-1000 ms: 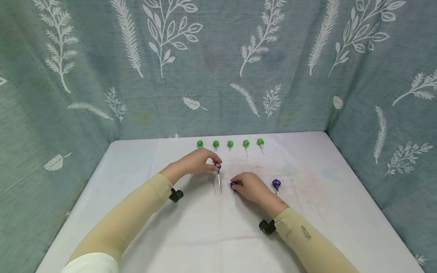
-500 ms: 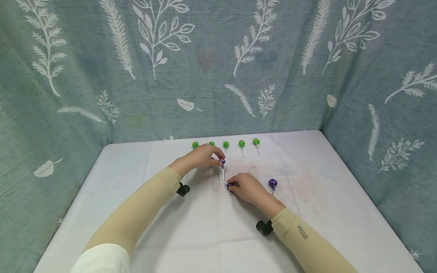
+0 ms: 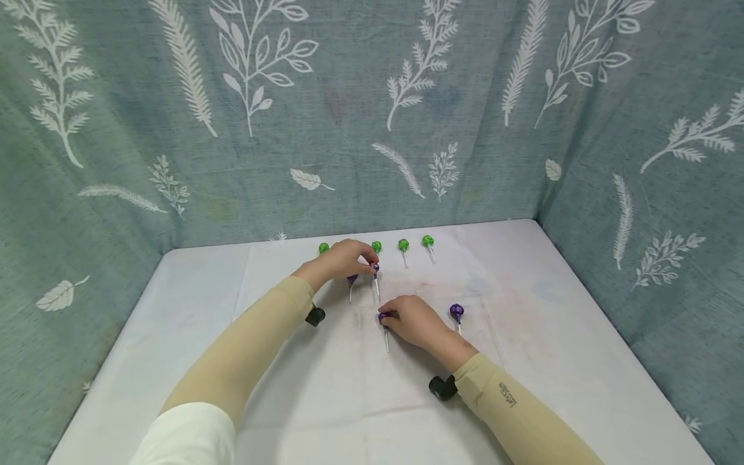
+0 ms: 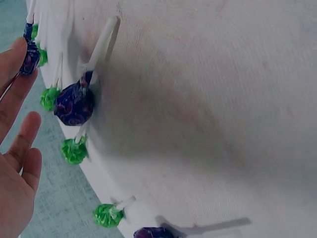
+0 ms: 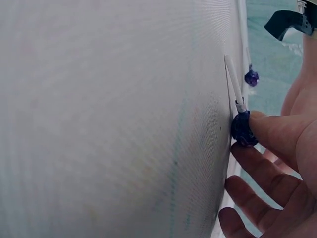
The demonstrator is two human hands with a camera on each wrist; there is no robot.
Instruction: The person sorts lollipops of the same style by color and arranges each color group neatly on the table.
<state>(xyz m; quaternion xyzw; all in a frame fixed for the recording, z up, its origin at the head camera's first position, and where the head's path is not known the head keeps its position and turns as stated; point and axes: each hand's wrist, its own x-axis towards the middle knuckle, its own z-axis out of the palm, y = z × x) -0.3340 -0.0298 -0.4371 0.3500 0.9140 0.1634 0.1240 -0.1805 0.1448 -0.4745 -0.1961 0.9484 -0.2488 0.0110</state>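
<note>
In the head view my left hand (image 3: 347,258) pinches the wrapped head of a purple lollipop (image 3: 375,267), its white stick pointing toward me. Thumb and finger also show on that lollipop (image 4: 30,58) in the left wrist view. Another purple lollipop (image 3: 351,279) lies below the left hand, partly covered by it. Nearer the middle, my right hand (image 3: 415,320) holds a purple lollipop (image 3: 382,318) by its head between thumb and fingers, low at the cloth. To its right lies one more purple lollipop (image 3: 456,312), its stick partly hidden behind the right hand.
Green lollipops stand in a row along the back of the white-covered table (image 3: 325,387), among them one green lollipop (image 3: 427,241) at the right end. The left hand hides part of the row. A patterned grey-green curtain (image 3: 337,161) encloses the back and sides.
My left hand has moved right with its purple lollipop, uncovering another purple lollipop behind it. The right hand stays at its lollipop. The head view has shifted slightly.
</note>
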